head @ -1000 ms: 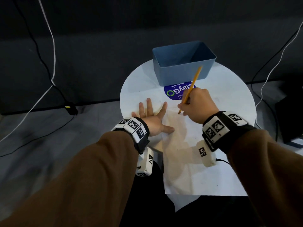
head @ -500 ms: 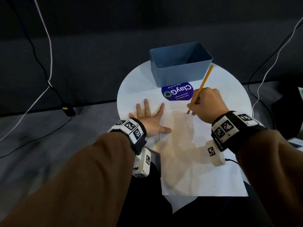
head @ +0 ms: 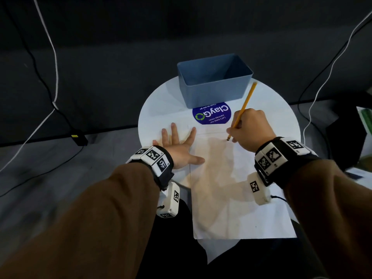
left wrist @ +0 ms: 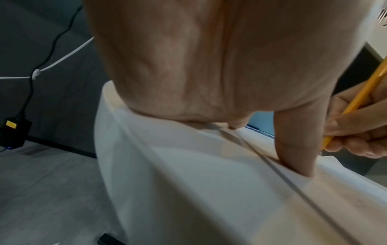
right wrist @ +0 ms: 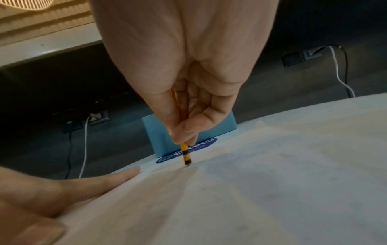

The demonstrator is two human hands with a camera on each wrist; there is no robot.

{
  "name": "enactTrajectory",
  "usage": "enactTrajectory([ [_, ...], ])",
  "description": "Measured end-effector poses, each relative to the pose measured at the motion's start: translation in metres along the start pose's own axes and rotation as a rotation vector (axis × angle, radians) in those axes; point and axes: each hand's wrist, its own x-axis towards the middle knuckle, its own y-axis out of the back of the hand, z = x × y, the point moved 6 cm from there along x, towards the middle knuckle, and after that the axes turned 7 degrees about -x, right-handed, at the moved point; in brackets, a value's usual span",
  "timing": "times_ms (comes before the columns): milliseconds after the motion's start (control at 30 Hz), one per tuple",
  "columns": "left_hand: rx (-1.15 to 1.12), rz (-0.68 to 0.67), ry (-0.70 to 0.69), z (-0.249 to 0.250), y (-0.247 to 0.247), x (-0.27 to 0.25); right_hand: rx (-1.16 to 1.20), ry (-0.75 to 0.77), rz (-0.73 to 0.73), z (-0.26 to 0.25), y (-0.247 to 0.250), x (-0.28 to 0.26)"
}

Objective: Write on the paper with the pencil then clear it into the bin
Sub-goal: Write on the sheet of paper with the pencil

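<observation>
Round white table [head: 161, 103], dim, perhaps carpeted room.

Tilted yellow pencil [head: 242, 109] tip-down on paper [head: 237, 198]

A blue bin [head: 215, 85] sits at twelve o'clock on the white round table [head: 159, 109]. Just before it lies a purple sticker [head: 211, 115] with white lettering and a green ring. The pencil [head: 242, 109] is yellow-orange, black-banded near its tip. The paper [head: 231, 198] is white. Brown sleeves [head: 100, 218]; black-and-white checkered wrist markers [head: 153, 156].
</observation>
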Motion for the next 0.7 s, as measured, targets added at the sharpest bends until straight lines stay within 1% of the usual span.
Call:
enactTrajectory([
  [100, 0.006, 0.006, -0.003, -0.001, 0.001, -0.001, 0.059, 0.056, 0.019, -0.019, -0.007, -0.001],
  [167, 0.011, 0.012, -0.004, -0.002, 0.001, -0.001, 0.07, 0.103, -0.002, -0.032, -0.014, -0.004],
  [233, 0.009, 0.013, -0.005, -0.002, 0.001, 0.0, 0.049, 0.126, -0.018, -0.032, -0.016, -0.005],
  [300, -0.002, 0.011, -0.004, -0.002, 0.0, 0.001, 0.027, 0.091, 0.004, -0.016, -0.009, -0.004],
  [400, -0.007, 0.002, -0.004, -0.002, 0.0, 0.001, -0.009, -0.001, 0.006, 0.009, 0.006, -0.006],
  [467, -0.004, 0.0, -0.004, -0.002, 0.0, 0.001, -0.017, 0.004, 0.001, 0.006, 0.01, -0.009],
  [600, 0.01, 0.01, -0.002, -0.003, 0.001, 0.002, 0.047, 0.162, -0.016, -0.038, -0.003, -0.013],
  [700, 0.026, 0.012, -0.001, -0.003, 0.0, 0.001, 0.042, 0.249, -0.068, -0.07, -0.019, -0.016],
])
